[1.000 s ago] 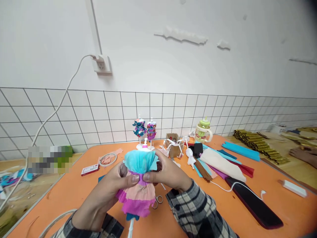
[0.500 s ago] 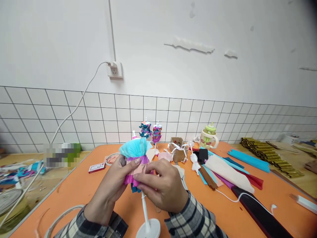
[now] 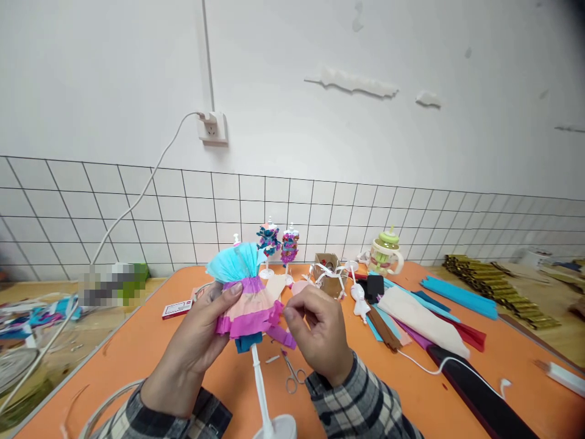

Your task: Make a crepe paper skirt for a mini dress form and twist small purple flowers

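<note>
A miniature dress form stands on a white pole and round base (image 3: 276, 427). It wears a crepe paper dress (image 3: 249, 305) with a light blue gathered top, purple and peach bands, a magenta ruffle and dark blue paper below. My left hand (image 3: 194, 332) is closed around the dress's left side, thumb pressed on the purple band. To the right, my right hand (image 3: 320, 332) has its fingers curled, thumb and index together beside the loose end of the magenta strip (image 3: 282, 335). Whether anything is in them cannot be made out. Small scissors (image 3: 292, 373) lie below, between both hands.
Two small decorated dress forms (image 3: 290, 247) stand at the back of the orange table. A cardboard box (image 3: 328, 274), a bottle (image 3: 385, 251), a white bare form (image 3: 359, 300) and crepe paper strips (image 3: 423, 317) lie rightward. A red-and-white box (image 3: 177, 309) sits left.
My right hand has drawn away to the right from the dress, exposing its ruffle and the loose strip. The dress form tilts more to the left. The scissors have come into sight.
</note>
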`<state>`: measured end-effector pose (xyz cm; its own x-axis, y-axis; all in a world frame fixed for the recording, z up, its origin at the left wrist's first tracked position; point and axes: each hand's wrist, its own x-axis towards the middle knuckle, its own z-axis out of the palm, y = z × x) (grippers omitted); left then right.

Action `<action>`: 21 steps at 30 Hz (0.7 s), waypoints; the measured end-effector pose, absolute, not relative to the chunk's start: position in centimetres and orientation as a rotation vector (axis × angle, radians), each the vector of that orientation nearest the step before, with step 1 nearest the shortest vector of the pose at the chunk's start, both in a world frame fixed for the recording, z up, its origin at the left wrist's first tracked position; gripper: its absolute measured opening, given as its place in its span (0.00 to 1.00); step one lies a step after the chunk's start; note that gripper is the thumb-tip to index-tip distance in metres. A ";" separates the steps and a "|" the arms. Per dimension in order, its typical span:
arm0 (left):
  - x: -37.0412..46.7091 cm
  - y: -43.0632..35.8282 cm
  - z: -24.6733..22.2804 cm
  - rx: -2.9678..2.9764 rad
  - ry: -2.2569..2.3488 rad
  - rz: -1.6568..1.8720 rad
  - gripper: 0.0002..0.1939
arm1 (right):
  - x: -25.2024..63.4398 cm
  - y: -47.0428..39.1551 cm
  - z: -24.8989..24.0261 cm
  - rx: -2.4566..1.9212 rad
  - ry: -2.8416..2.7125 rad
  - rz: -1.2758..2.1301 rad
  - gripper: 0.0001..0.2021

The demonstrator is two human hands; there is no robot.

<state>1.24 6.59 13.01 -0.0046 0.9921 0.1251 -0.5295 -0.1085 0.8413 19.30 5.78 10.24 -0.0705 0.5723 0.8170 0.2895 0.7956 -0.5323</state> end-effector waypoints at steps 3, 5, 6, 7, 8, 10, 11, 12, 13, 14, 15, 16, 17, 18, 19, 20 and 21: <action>1.5 6.4 13.2 0.865 0.692 1.491 0.18 | 19.1 6.0 10.3 -0.736 -1.746 0.238 0.09; 1.4 6.5 13.2 0.841 0.684 1.505 0.15 | 19.4 6.2 10.5 -0.870 -1.736 0.227 0.10; 1.2 6.5 13.1 0.815 0.682 1.522 0.13 | 19.6 6.4 10.5 -0.936 -1.726 0.237 0.10; 0.8 6.6 12.9 0.773 0.683 1.541 0.11 | 19.9 6.6 10.6 -0.994 -1.730 0.257 0.09; 0.3 6.6 12.5 0.712 0.687 1.555 0.10 | 20.2 6.8 10.4 -1.045 -1.761 0.281 0.08; -1.0 6.8 11.5 0.537 0.701 1.533 0.08 | 20.8 7.3 9.5 -1.151 -1.902 0.330 0.07; -1.7 6.8 10.9 0.439 0.712 1.493 0.07 | 21.1 7.5 8.6 -1.213 -1.996 0.345 0.07; -2.5 6.9 10.1 0.346 0.716 1.441 0.05 | 21.3 7.7 7.5 -1.291 -2.096 0.353 0.07; -3.3 6.9 9.3 0.297 0.727 1.428 0.05 | 21.4 7.7 6.1 -1.379 -2.190 0.356 0.08; -4.0 7.0 8.5 0.263 0.734 1.427 0.07 | 21.4 7.7 4.7 -1.481 -2.273 0.354 0.09; -4.6 7.0 7.8 0.237 0.738 1.435 0.09 | 21.4 7.5 3.1 -1.583 -2.345 0.357 0.10; -5.2 7.1 7.1 0.222 0.740 1.451 0.11 | 21.4 7.3 1.7 -1.639 -2.378 0.380 0.10; -5.7 7.1 6.5 0.206 0.737 1.464 0.13 | 21.3 7.0 0.4 -1.678 -2.403 0.400 0.09; -6.1 7.2 5.9 0.193 0.732 1.473 0.15 | 21.3 6.6 -0.7 -1.706 -2.424 0.415 0.09; -6.5 7.3 5.4 0.182 0.727 1.480 0.17 | 21.2 6.3 -1.5 -1.722 -2.439 0.424 0.10; -6.9 7.4 5.0 0.172 0.724 1.483 0.19 | 21.2 6.0 -2.0 -1.738 -2.456 0.425 0.10; -7.2 7.5 4.7 0.165 0.721 1.482 0.22 | 21.1 5.7 -2.3 -1.751 -2.473 0.422 0.11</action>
